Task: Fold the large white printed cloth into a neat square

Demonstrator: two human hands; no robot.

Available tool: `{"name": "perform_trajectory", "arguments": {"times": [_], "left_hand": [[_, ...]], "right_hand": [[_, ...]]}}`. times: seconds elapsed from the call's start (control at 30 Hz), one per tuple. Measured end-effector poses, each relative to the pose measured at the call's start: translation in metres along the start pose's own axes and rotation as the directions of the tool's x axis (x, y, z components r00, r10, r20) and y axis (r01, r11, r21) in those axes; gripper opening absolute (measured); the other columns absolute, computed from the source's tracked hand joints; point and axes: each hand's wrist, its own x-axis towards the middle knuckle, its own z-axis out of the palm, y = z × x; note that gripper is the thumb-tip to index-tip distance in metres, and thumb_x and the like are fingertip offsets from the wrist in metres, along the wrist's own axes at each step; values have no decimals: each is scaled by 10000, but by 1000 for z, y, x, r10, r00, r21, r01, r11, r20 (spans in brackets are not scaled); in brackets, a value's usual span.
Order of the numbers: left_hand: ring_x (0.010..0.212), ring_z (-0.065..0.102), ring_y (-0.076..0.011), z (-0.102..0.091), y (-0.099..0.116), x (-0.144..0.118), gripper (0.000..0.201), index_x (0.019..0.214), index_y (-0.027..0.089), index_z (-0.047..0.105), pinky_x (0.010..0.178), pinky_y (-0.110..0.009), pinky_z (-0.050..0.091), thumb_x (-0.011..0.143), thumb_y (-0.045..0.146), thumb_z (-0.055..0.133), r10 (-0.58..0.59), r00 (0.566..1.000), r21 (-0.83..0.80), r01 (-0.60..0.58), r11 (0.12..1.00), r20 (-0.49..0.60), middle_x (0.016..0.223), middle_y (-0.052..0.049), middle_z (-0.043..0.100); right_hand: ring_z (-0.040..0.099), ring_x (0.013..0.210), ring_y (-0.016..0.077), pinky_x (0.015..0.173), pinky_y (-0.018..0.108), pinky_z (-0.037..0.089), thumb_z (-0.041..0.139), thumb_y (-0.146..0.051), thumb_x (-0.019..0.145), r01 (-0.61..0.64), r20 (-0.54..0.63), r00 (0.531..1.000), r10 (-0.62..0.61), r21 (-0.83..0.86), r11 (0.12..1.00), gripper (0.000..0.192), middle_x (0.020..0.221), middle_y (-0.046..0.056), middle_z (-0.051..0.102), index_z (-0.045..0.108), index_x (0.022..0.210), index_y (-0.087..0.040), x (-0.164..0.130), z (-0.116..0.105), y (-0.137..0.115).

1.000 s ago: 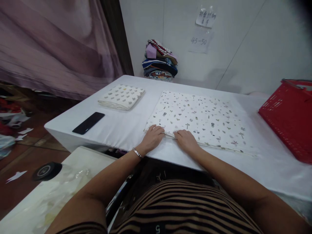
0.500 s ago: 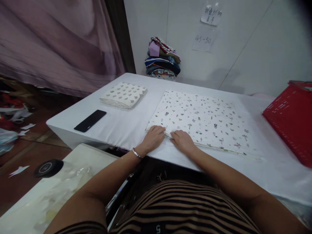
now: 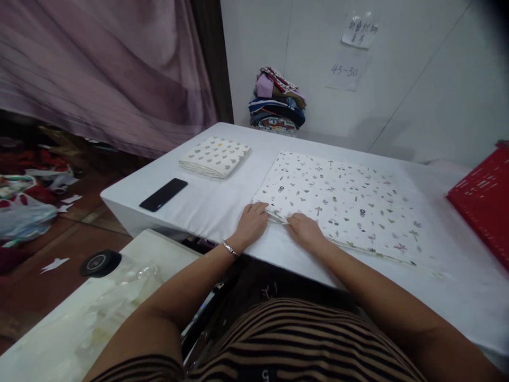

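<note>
Along the near edge of the white table (image 3: 214,215), both hands on the printed cloth (image 3: 342,204). Left hand (image 3: 251,225) at its near left corner, fingers curled over the edge; right hand (image 3: 305,231) just beside, a short gap to the right, fingers bent on the same edge. Both grasping the edge layers, which look slightly raised and bunched between the hands. Thumbs mostly hidden, can't tell exact placement.

Cloth lies flat, layered at the edge, white with small plant-like prints, spread forward of the hands and well out to the right. Long axis runs sideways, left to right, right end slanting a bit toward the body; short side points away from left hand, leaning slightly right. Near right corner is well right of the right hand.

Left of the hands and forward: folded cloth (image 3: 214,156), pale with grey prints, apart from the spread one. Nearer the left hand's side: black phone (image 3: 164,194), lying flat, tilted. Straight ahead, beyond the table: fabric stack (image 3: 277,101), mixed colours. Far right of right hand: red basket (image 3: 485,196), partly cut off. Silvery bracelet (image 3: 230,248) on left wrist. Lower left of left hand: black roll (image 3: 101,263), beside clear plastic (image 3: 119,302).
</note>
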Motion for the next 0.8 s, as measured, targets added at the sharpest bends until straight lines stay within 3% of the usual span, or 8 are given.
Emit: {"name": "perform_trajectory", "arguments": {"times": [0.33,0.5,0.8], "left_hand": [[1136,526,-196,-12,-19,-14,200,883,208,643,1041,-433,335,882,141,455,121,992,-36,-120,992,33,1130,-50,643],[1079,552,-191,-9,-24,-16,192,852,195,644,1023,-424,353,900,167,460,134,991,-51,-134,990,-10,1135,-57,640],[1047,544,-205,-2,-30,-24,136,887,185,638,921,-384,435,880,186,503,122,992,-167,-126,978,-36,1181,-80,604]], "right_hand": [[533,912,228,806,327,396,422,-252,951,56,-20,998,-58,-72,996,228,958,104,604,615,1003,-141,0,2,-11],[529,952,213,827,314,394,458,-351,943,60,-46,997,-57,55,997,297,1040,89,603,552,1160,-171,3,2,-15],[544,948,159,787,259,395,408,-325,969,45,25,998,-53,254,966,271,987,46,616,650,1010,-212,13,-5,-5]]}}
